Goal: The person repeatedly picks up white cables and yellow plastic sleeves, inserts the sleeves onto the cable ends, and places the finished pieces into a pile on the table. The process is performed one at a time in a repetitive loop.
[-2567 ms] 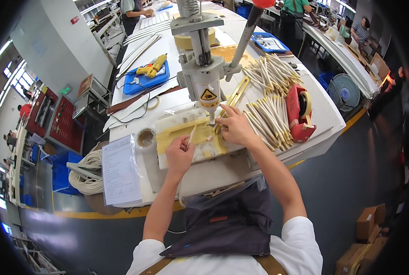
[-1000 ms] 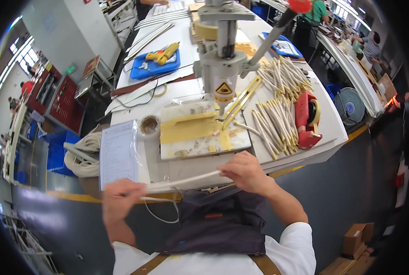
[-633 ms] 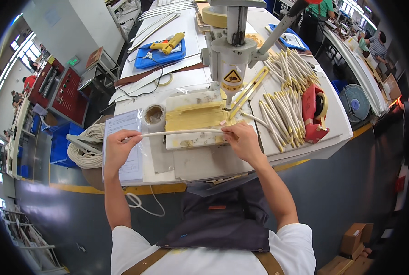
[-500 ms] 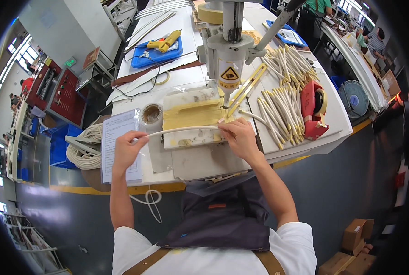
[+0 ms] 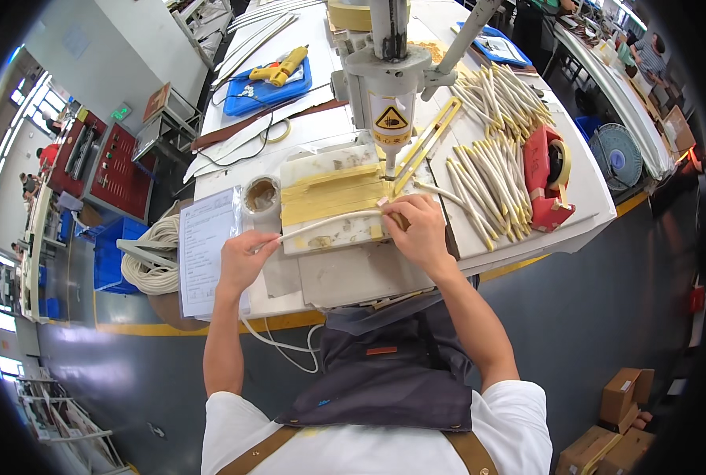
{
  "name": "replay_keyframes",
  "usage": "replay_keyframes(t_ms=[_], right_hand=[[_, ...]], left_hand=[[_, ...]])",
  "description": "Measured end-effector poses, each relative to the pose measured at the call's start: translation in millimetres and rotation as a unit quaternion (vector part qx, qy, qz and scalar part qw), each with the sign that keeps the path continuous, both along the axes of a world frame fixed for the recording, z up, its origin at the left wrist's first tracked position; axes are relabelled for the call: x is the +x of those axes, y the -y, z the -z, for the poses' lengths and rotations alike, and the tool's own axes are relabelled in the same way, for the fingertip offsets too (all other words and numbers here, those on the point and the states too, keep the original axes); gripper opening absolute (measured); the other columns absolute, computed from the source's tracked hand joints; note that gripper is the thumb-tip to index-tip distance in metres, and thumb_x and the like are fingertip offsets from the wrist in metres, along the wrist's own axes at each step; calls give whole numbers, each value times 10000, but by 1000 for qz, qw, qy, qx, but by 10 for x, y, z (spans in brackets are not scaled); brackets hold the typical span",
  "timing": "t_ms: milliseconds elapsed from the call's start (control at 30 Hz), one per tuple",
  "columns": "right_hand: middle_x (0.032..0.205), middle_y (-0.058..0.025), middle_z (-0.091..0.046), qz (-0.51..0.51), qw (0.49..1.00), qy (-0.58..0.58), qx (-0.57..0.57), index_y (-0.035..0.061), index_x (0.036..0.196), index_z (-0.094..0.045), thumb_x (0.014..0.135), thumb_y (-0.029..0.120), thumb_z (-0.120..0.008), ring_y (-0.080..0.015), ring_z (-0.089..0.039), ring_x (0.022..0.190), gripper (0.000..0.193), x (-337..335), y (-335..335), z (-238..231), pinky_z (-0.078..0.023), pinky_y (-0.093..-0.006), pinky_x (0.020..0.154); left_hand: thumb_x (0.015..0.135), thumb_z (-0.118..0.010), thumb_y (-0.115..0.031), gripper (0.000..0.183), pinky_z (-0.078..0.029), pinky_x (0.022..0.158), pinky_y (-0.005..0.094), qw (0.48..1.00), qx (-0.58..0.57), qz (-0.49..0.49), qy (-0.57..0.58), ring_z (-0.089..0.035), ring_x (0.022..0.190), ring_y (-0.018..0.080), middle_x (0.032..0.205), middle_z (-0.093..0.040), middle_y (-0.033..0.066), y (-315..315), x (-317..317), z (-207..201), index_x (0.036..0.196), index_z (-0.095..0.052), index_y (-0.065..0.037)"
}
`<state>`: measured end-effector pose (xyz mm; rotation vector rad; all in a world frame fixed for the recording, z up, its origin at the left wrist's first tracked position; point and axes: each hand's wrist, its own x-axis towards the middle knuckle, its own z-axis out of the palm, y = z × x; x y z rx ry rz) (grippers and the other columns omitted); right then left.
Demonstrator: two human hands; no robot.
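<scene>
A white cord (image 5: 329, 219) runs slightly bowed between my hands, over the front of a white block (image 5: 353, 239) covered partly in yellow tape (image 5: 321, 199). My left hand (image 5: 247, 260) pinches the cord beside the block's left end. At the right, my right hand (image 5: 420, 231) has its fingers closed on the cord's other end, close under the tip of a grey press (image 5: 384, 91) with a warning label. What the right fingertips touch is partly hidden. A yellow slotted strip (image 5: 428, 146) slants up behind that hand.
Cut cord pieces with yellow ends (image 5: 491, 186) lie in piles to the right, beside a red tape dispenser (image 5: 544, 178). A tape roll (image 5: 262, 198) and a printed sheet (image 5: 210, 253) are at left. Farther back sits a yellow glue gun (image 5: 281, 67) on a blue tray (image 5: 266, 91).
My left hand has moved right and slightly down, bringing it nearer my right hand. The loose cord hanging below the table has shifted right. My right hand still grips its end.
</scene>
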<state>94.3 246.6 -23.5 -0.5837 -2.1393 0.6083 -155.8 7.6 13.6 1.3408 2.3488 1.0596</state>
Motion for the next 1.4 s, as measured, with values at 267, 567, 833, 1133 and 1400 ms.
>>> replay_keyframes(t_ms=[267,567,833,1133,1400], right_hand=[[958,-31,-687,24,999,22,14,117,898,-761,787,137,-765,-258,-622,963,113,10,33,-6,-464,-390,884],[996,-53,-692,23,999,24,-10,111,1028,-730,755,157,-763,-277,-605,976,279,40,78,-108,-461,-403,898],[984,-77,-704,-7,1000,-11,-10,86,1062,-730,757,149,-765,-297,-628,968,313,84,4,-46,-483,-411,906],[947,-53,-676,-9,1000,17,22,119,954,-769,802,87,-736,-264,-627,935,159,65,-38,-36,-486,-410,848],[1030,-123,-683,-57,997,-30,-36,105,1116,-729,826,72,-724,-320,-642,962,292,207,12,-198,-513,-415,855]], left_hand=[[891,-755,-216,179,-501,626,291,997,-23,33,-61,-661,678,194,866,-751,58,-28,-41,-10,1026,-803,-108],[890,-745,-201,166,-547,696,295,994,-11,50,-99,-716,766,215,939,-768,60,-75,-48,-11,1002,-797,-90],[887,-746,-201,165,-550,681,305,993,-12,40,-113,-718,752,232,928,-769,69,-59,-29,-2,992,-797,-84],[883,-756,-187,177,-522,627,303,989,27,71,-127,-688,689,217,872,-756,97,-79,-32,0,999,-790,-58],[908,-721,-225,159,-542,671,340,985,-17,65,-157,-707,763,258,902,-751,74,-84,-76,17,980,-784,-98]])
